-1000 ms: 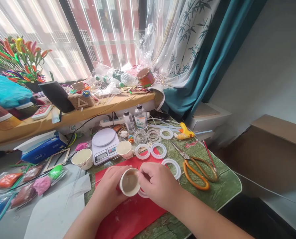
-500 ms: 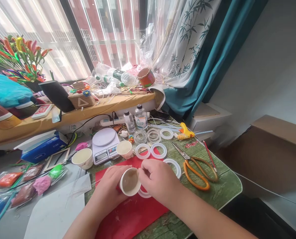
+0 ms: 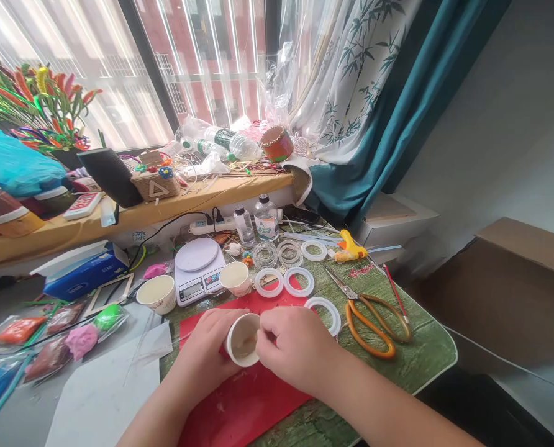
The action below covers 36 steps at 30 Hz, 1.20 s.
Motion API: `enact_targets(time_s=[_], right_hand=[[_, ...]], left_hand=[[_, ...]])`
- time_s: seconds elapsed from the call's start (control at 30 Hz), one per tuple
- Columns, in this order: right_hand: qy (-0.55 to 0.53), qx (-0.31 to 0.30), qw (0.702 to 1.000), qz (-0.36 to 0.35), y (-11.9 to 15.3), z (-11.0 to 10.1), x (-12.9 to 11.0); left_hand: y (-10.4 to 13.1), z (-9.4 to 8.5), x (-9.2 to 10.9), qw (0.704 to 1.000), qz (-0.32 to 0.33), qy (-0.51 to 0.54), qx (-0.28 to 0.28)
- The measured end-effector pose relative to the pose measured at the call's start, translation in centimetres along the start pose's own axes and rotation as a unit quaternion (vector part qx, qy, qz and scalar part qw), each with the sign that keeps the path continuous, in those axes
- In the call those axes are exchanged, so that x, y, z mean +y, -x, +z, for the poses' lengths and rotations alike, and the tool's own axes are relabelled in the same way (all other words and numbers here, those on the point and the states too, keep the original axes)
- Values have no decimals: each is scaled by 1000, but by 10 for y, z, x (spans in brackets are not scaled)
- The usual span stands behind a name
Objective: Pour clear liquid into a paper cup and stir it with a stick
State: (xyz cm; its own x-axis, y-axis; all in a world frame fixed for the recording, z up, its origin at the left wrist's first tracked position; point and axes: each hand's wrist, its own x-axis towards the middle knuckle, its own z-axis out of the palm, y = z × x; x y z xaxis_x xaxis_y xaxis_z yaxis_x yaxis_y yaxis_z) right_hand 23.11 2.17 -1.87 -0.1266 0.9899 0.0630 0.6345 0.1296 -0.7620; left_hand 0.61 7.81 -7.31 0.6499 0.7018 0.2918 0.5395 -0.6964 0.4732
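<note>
My left hand (image 3: 209, 347) is wrapped around a white paper cup (image 3: 231, 347), tilted so that its open mouth faces me. Cloudy liquid (image 3: 244, 349) shows inside it. At the cup's right rim, the fingers of my right hand (image 3: 298, 347) are pinched together; whatever they hold, if anything, is hidden. Both hands are above a red sheet (image 3: 246, 406). Just past them lie white ring moulds (image 3: 268, 282), one of them partly behind my right hand. A second paper cup (image 3: 235, 278) stands beyond my left hand.
A kitchen scale (image 3: 197, 264) and another paper cup (image 3: 157, 294) stand behind to the left. Scissors (image 3: 351, 295), a yellow glue gun (image 3: 350, 246) and a red pencil (image 3: 397, 292) lie to the right. Clear bottles (image 3: 266, 218) stand at the back. Bagged clay (image 3: 81, 341) lies left.
My right hand has shifted slightly at the cup's rim, and the ring mould under it no longer shows. The liquid's surface looks different. My left hand keeps its hold.
</note>
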Motion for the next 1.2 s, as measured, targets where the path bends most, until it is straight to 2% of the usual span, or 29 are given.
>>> enact_targets(time_s=[0.17,0.23,0.33,0.43,0.57,0.83,1.03,1.2], right_hand=[[-25,-22,999,40,-4,0,-4],[-23,-2,999,49,-5,-2,-3],[-42,-19,998,43,-7,-5,-3],[-22,3,999,40,-7,-8,-4],[-55,-52,996,42,-8,-10,-3],[-38,-18,997,57,-6,-9,-1],[-35,-13,998,47,-9,-8,-1],[-36,-16,998,57,-10,-5,2]], left_hand=[[-2,-2,1,1000,7,-7,-4],[-2,-3,3,1000,13,-6,4],[-3,-3,3,1000,19,-4,8],[-2,-3,2,1000,17,-4,11],[0,-3,1,1000,11,-1,8],[-2,-5,5,1000,18,1,17],[-5,-6,9,999,18,4,35],[-3,-4,7,1000,14,9,24]])
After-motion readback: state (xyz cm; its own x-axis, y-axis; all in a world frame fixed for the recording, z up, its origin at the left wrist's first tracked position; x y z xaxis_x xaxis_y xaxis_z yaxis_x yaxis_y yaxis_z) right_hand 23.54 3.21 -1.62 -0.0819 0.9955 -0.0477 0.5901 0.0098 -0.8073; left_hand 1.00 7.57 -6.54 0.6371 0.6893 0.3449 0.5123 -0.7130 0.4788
